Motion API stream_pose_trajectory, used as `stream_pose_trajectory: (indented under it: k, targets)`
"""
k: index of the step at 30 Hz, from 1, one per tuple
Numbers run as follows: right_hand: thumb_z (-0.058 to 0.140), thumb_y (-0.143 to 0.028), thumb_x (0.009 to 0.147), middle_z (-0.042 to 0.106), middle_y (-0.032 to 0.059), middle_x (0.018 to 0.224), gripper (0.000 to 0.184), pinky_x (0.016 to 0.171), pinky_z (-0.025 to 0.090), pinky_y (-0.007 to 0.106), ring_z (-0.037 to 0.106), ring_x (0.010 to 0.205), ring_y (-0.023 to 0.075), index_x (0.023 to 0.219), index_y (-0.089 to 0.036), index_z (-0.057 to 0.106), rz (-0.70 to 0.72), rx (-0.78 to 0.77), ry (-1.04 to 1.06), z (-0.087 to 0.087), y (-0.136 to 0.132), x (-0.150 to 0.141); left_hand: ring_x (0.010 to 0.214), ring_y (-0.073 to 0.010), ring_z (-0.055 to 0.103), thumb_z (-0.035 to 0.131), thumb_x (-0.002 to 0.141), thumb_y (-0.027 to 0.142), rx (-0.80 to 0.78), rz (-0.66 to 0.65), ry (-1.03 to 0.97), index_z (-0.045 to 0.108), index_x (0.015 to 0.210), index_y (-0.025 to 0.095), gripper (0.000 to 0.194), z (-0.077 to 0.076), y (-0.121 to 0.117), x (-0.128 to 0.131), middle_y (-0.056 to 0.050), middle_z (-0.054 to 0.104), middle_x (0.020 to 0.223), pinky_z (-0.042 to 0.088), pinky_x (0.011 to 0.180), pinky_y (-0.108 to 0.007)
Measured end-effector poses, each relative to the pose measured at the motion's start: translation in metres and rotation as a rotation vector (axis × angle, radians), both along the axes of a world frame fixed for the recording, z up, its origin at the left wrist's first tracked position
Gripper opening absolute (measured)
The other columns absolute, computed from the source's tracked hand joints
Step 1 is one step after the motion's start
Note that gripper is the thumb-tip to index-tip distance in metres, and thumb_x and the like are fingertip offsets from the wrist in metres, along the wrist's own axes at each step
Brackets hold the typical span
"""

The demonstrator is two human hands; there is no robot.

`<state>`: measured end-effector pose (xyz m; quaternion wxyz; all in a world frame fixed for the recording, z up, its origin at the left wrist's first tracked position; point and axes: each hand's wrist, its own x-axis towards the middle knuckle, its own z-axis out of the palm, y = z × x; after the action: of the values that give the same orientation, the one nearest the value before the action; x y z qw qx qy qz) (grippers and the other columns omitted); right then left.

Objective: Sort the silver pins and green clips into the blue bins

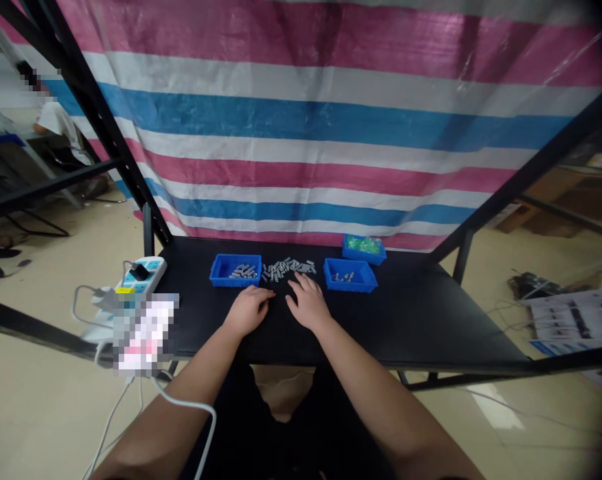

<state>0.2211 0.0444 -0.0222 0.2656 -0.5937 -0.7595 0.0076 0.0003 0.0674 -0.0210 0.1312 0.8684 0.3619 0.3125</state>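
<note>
Currently, a pile of metal parts [283,269] is being borne by the black counter [405,313]. Just in front of the pile's right half, the right hand [309,301] is being held open, palm down, its fingers being spread toward the near edge; whether a part is being touched cannot be told. Just in front of the pile's left half, the left hand [247,311] is being held with fingers partly curled; whether anything is being gripped cannot be told.

Just left of the pile, grey pieces [244,272] are being contained by a blue bin [225,283]. To its right, a few metal bits [343,277] are being contained by a second bin [351,287]. Farther back on that side of the pile, green packets [363,245] are being held by a third bin [363,257]. Well left of the pile, plugs [139,271] are being carried by a power strip [153,265]. Behind the pile, the background is being screened by a striped sheet [305,127].
</note>
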Motion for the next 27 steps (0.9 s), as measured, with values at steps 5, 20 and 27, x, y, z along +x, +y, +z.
stream_pose_trajectory:
  k: [5,20,27]
  targets:
    - [0.056,-0.025,0.091,0.048,0.0098,0.150,0.044,0.115,0.032,0.049,0.038,0.141,0.0294,0.134,-0.021,0.059,0.074,0.038,-0.031,0.000,0.015,-0.005,0.100,-0.0227,0.065,0.054,0.086,0.008,-0.004,0.007,0.013,0.073,0.101,0.022,0.028,0.003,-0.001,0.000,-0.006,0.073,0.112,0.051,0.094,-0.042]
    - [0.062,-0.021,0.086,0.070,0.0062,0.088,0.006,0.097,0.034,0.045,0.053,0.099,0.0267,0.085,-0.023,0.067,-0.049,0.078,0.051,0.010,0.040,-0.028,0.091,-0.0201,0.063,0.052,0.087,0.011,-0.065,0.044,-0.043,0.066,0.098,0.022,0.021,0.008,-0.007,0.000,-0.005,0.067,0.096,0.052,0.085,-0.035]
    - [0.061,-0.022,0.086,0.070,0.0029,0.089,0.006,0.089,0.046,0.036,0.060,0.093,0.0215,0.085,-0.025,0.066,0.365,0.105,0.313,0.017,0.017,-0.024,0.082,-0.0169,0.064,0.058,0.093,0.029,-0.148,0.125,-0.219,0.059,0.118,0.023,0.026,0.007,-0.005,-0.002,-0.006,0.068,0.110,0.054,0.077,-0.031]
